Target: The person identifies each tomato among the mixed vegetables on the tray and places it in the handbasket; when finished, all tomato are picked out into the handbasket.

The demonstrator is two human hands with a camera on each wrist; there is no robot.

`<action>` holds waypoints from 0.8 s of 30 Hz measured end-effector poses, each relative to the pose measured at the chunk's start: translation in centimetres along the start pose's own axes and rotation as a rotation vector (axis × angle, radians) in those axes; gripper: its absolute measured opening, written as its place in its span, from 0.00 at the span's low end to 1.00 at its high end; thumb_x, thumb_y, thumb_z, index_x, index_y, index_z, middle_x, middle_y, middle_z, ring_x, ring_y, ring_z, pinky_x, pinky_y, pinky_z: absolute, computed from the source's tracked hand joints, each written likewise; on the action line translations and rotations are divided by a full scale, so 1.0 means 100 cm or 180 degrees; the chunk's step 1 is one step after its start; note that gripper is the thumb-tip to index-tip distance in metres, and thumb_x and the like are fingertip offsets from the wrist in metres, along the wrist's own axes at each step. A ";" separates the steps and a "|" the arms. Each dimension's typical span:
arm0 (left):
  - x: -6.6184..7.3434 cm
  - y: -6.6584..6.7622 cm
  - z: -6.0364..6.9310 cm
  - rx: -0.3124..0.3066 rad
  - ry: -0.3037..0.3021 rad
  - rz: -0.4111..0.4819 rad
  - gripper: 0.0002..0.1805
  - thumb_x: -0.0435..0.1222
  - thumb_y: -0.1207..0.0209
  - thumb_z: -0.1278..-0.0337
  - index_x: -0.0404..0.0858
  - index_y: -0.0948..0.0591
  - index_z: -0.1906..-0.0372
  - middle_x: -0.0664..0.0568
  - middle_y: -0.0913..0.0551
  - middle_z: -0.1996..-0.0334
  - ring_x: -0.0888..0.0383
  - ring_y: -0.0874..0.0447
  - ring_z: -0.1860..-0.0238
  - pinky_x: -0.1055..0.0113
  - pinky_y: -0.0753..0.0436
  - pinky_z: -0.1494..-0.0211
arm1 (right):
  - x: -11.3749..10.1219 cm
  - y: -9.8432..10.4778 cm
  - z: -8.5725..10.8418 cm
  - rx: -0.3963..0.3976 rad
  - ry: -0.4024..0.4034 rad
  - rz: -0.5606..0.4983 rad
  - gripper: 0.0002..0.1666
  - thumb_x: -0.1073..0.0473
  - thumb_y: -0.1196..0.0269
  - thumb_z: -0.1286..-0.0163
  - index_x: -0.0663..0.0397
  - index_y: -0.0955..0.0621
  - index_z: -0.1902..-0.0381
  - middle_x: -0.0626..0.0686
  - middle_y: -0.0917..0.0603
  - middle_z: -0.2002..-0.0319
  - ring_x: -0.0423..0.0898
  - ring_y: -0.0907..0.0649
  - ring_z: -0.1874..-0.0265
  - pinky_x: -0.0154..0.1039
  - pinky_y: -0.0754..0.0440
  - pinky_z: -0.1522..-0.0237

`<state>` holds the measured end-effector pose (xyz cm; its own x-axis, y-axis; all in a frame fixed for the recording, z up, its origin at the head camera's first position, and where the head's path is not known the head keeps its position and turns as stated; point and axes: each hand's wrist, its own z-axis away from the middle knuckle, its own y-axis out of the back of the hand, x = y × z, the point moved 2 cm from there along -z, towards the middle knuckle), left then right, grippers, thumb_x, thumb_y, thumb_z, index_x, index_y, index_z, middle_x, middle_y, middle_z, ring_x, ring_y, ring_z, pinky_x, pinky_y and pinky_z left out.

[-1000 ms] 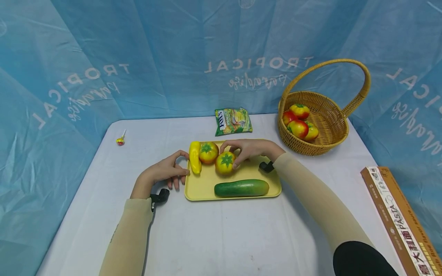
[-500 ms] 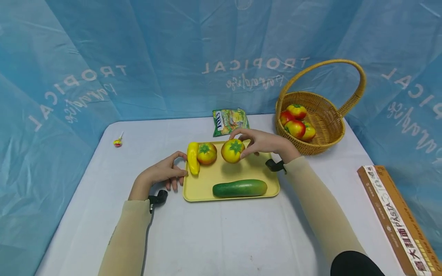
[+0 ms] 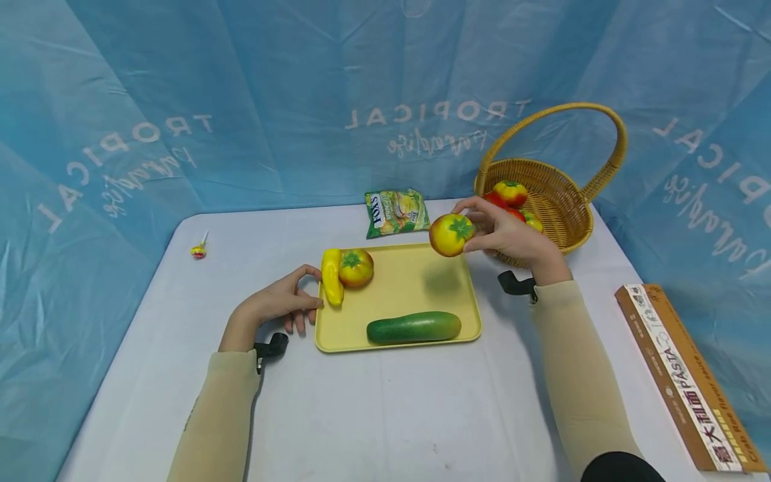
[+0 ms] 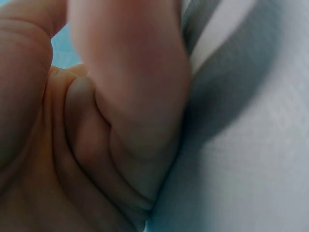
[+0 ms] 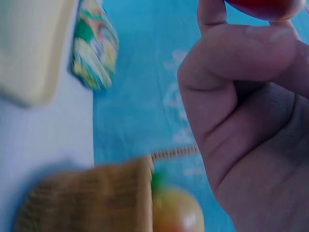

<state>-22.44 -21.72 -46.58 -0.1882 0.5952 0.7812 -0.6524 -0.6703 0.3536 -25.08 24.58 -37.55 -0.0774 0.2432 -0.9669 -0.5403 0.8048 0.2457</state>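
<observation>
My right hand (image 3: 508,234) holds a yellow-red toy tomato (image 3: 448,235) between thumb and fingers. It is raised above the back right corner of a yellow tray (image 3: 397,288), in front of the wicker basket. In the right wrist view only the tomato's red underside (image 5: 270,6) shows. At the tray's left rim, my left hand (image 3: 283,301) grips the edge with bent thumb and index finger; its wrist view shows no tray. A yellow toy banana (image 3: 332,276) and a second tomato (image 3: 357,268) lie side by side on the tray. A green cucumber (image 3: 414,327) lies near its front edge.
The wicker basket (image 3: 566,214) with a tall handle stands at the back right, several red-yellow fruits (image 3: 510,193) inside. Behind the tray lies a green FOX'S candy bag (image 3: 397,213). A lollipop (image 3: 199,250) lies far left, a long brown pasta box (image 3: 687,375) on the right.
My right hand has lifted the tomato off the tray and carried it right and back toward the basket. The left hand has stayed at the tray's left rim.
</observation>
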 end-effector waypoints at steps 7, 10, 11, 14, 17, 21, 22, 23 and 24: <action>-0.001 0.000 -0.002 -0.0013 0.0041 -0.0034 0.36 0.47 0.33 0.30 0.49 0.41 0.28 0.45 0.09 0.70 0.54 0.13 0.82 0.65 0.15 0.78 | 0.010 0.029 0.027 0.0616 -0.0073 0.0064 0.30 0.63 0.31 0.26 0.37 0.29 0.33 0.53 0.24 0.38 0.50 0.34 0.80 0.41 0.32 0.78; -0.001 0.001 -0.003 0.0002 0.0047 -0.0036 0.36 0.47 0.32 0.31 0.49 0.40 0.28 0.45 0.09 0.70 0.53 0.13 0.82 0.64 0.14 0.78 | 0.012 0.038 0.035 0.0850 -0.0165 0.0162 0.30 0.61 0.32 0.25 0.36 0.30 0.33 0.53 0.24 0.38 0.51 0.32 0.79 0.41 0.31 0.78; -0.001 0.001 -0.003 0.0001 0.0042 -0.0034 0.37 0.48 0.32 0.31 0.48 0.41 0.28 0.45 0.09 0.70 0.53 0.13 0.82 0.64 0.14 0.78 | 0.012 0.040 0.037 0.0918 -0.0191 0.0191 0.30 0.60 0.32 0.25 0.36 0.30 0.33 0.54 0.24 0.39 0.51 0.31 0.78 0.42 0.31 0.78; -0.001 0.001 -0.003 -0.0005 0.0055 -0.0014 0.37 0.48 0.32 0.31 0.48 0.41 0.28 0.45 0.09 0.70 0.54 0.14 0.82 0.65 0.14 0.77 | 0.014 0.048 0.045 0.1138 -0.0301 0.0245 0.30 0.58 0.31 0.25 0.34 0.31 0.33 0.54 0.23 0.41 0.51 0.26 0.74 0.43 0.28 0.77; -0.001 0.001 -0.003 -0.0006 0.0071 -0.0011 0.37 0.47 0.32 0.31 0.48 0.41 0.28 0.45 0.10 0.70 0.54 0.14 0.82 0.65 0.15 0.78 | 0.015 0.055 0.052 0.1310 -0.0416 0.0293 0.32 0.54 0.30 0.26 0.30 0.31 0.32 0.52 0.24 0.40 0.51 0.22 0.66 0.43 0.25 0.75; -0.002 0.001 -0.003 -0.0008 0.0076 -0.0004 0.37 0.47 0.32 0.31 0.48 0.41 0.29 0.45 0.10 0.70 0.54 0.14 0.82 0.65 0.15 0.78 | 0.019 0.063 0.060 0.1527 -0.0536 0.0409 0.35 0.48 0.28 0.28 0.26 0.32 0.30 0.50 0.25 0.38 0.49 0.23 0.68 0.41 0.26 0.76; -0.002 0.001 -0.003 -0.0010 0.0077 -0.0001 0.37 0.47 0.32 0.31 0.48 0.41 0.29 0.45 0.10 0.70 0.54 0.14 0.82 0.65 0.15 0.78 | 0.020 0.065 0.062 0.1570 -0.0552 0.0428 0.35 0.47 0.28 0.28 0.26 0.33 0.30 0.50 0.25 0.39 0.49 0.24 0.71 0.41 0.27 0.76; -0.002 0.001 -0.003 -0.0010 0.0077 0.0000 0.37 0.47 0.32 0.31 0.48 0.41 0.29 0.45 0.10 0.70 0.54 0.14 0.82 0.65 0.15 0.78 | 0.021 0.067 0.063 0.1613 -0.0566 0.0458 0.35 0.47 0.28 0.28 0.26 0.33 0.30 0.50 0.25 0.39 0.48 0.26 0.73 0.41 0.28 0.76; -0.002 0.001 -0.003 -0.0015 0.0077 0.0002 0.37 0.47 0.32 0.31 0.48 0.41 0.29 0.45 0.10 0.70 0.54 0.14 0.82 0.65 0.15 0.78 | 0.023 0.069 0.064 0.1659 -0.0580 0.0483 0.36 0.46 0.28 0.28 0.26 0.33 0.30 0.49 0.25 0.40 0.48 0.27 0.75 0.41 0.28 0.77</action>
<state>-22.70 -21.79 -46.84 -0.2064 0.6054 0.7687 -0.6557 -0.6687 0.3506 -23.60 34.18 -37.60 0.0489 0.4291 -0.9019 -0.0463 0.9030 0.4271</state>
